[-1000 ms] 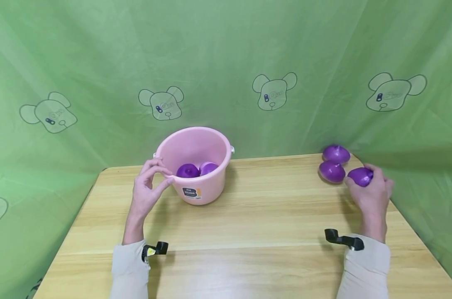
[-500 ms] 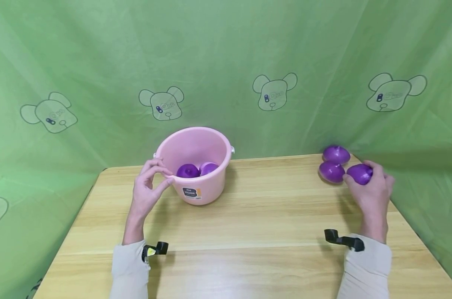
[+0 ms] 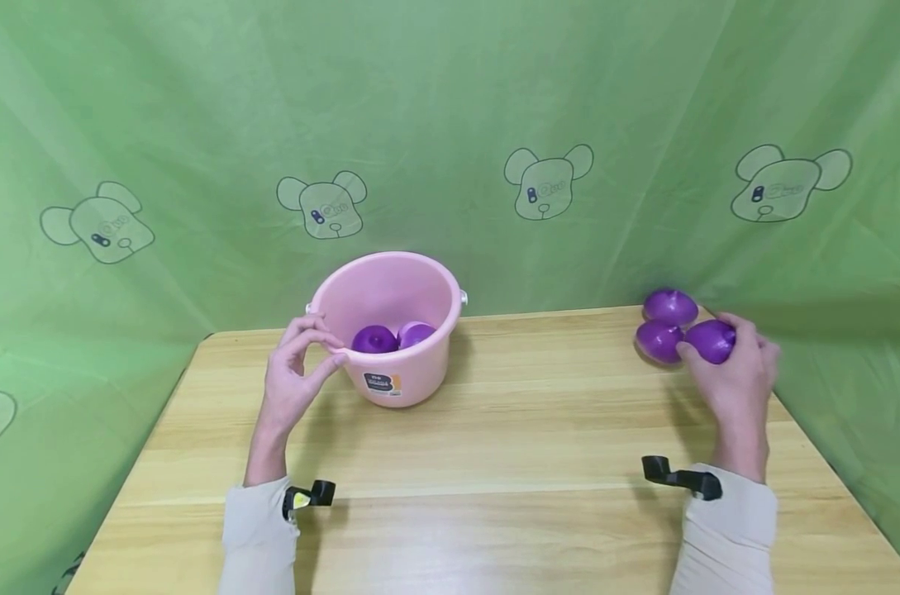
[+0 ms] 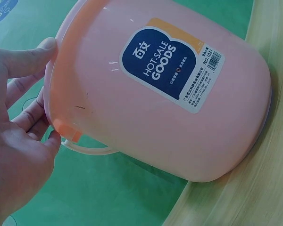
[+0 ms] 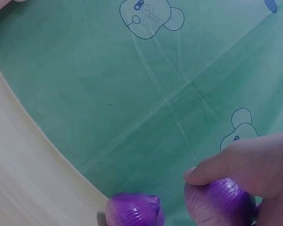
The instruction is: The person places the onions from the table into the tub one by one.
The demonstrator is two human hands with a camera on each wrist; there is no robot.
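At the back left of the table stands a pink bucket with a label on its side. My left hand pinches the bucket's rim between thumb and fingers, as the left wrist view also shows. Two purple onions lie inside the bucket. At the far right, my right hand grips another purple onion, thumb on its near side and fingers round the back. Just left of it rest two more onions, a nearer onion and a farther onion. The right wrist view shows the held onion under the thumb.
The wooden table ends at the back and sides against a green curtain printed with bear heads. A white bucket handle hangs on the bucket's side. Each sleeve carries a black camera mount.
My right hand has lifted the onion slightly and shifted it left, toward the other two onions. The left hand and the bucket have stayed in place.
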